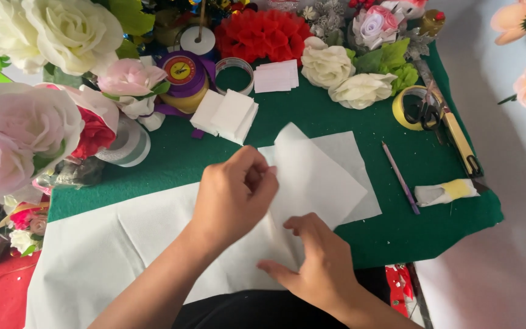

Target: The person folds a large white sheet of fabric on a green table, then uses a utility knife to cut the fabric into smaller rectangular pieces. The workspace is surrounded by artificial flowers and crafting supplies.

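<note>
Here, left hand (235, 195) pinching a white sheet (318, 176) at frame centre, right hand (321, 268) flat, open, pressing it onto the green worktop (397, 237).

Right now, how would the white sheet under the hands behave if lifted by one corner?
The white sheet would probably droop: it looks thin, and its corner already bends up at the left hand. It seems very light, so a push may slide or crumple it, though the right hand pins it on the green mat.
</note>
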